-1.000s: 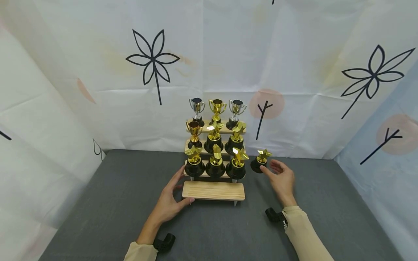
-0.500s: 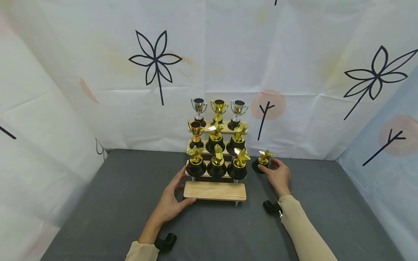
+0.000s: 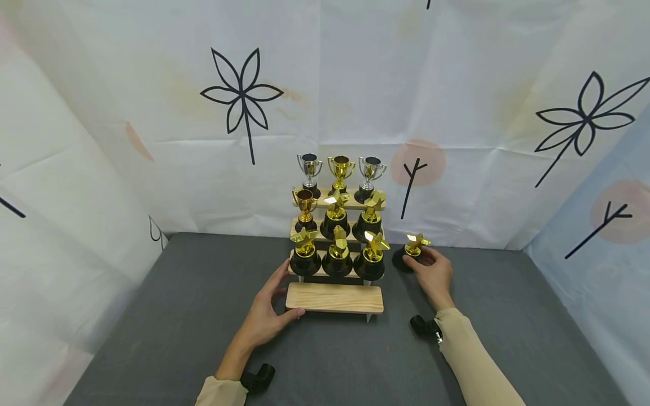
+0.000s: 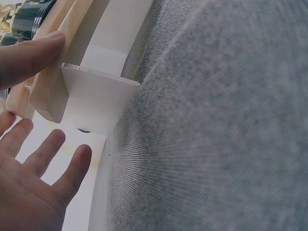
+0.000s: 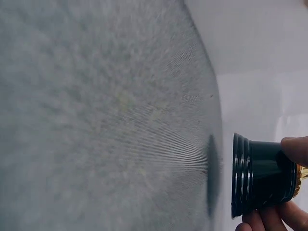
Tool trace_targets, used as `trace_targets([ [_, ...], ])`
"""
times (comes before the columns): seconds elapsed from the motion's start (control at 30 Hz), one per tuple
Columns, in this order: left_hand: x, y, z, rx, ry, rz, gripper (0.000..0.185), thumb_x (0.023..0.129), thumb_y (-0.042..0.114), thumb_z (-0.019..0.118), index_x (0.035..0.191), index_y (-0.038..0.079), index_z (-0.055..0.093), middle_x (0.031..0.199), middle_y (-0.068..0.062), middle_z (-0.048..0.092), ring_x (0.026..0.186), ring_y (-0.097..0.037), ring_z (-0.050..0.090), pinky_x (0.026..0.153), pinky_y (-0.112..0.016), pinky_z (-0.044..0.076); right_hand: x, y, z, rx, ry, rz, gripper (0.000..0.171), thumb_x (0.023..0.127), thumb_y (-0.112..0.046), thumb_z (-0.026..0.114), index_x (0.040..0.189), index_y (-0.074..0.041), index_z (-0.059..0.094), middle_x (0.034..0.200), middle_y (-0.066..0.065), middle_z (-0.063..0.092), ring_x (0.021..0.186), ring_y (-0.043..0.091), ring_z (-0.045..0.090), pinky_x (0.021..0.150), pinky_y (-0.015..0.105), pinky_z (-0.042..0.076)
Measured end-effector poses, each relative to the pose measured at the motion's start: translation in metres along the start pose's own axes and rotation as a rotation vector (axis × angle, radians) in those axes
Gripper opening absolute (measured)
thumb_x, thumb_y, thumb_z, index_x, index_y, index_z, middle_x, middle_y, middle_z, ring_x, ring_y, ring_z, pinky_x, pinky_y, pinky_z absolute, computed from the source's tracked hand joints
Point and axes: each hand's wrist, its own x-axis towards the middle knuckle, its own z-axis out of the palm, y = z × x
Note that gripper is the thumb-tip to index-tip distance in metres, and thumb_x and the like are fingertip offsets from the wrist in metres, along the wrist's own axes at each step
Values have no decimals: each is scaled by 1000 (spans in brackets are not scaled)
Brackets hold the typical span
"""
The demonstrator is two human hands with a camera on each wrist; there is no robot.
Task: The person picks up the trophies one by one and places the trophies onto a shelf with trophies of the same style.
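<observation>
Fingers around star trophy

The tiered stand is viewed from above by the head camera; its corner and the trophy base are seen close by 2 wrist cameras.

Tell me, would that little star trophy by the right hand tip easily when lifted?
Probably not: the star trophy has a wide black base below a small gold star. It looks stiff, likely light plastic. The right hand grips it by the base, which should steady it.
</observation>
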Motion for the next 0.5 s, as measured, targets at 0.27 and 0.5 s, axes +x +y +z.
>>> trace_targets([
  [0.27, 1, -2, 0, 9, -12, 5, 107, 79, 12, 90, 163, 22, 24, 162, -10, 34, 140, -35, 42, 104, -61, 45, -32, -12, -26, 24, -12, -77, 60, 90, -18, 80, 138, 7, 56, 135, 29, 56, 124, 42, 56, 106, 51, 46],
  [0.5, 0, -2, -1, 4, -15, 8, 107, 79, 11, 89, 163, 21, 25, 161, -9, 34, 140, -35, 42, 105, -61, 45, -66, -25, -40, 16, -33, -155, 53, 88, -13, 82, 132, 7, 60, 131, 25, 60, 120, 37, 58, 104, 48, 48],
])
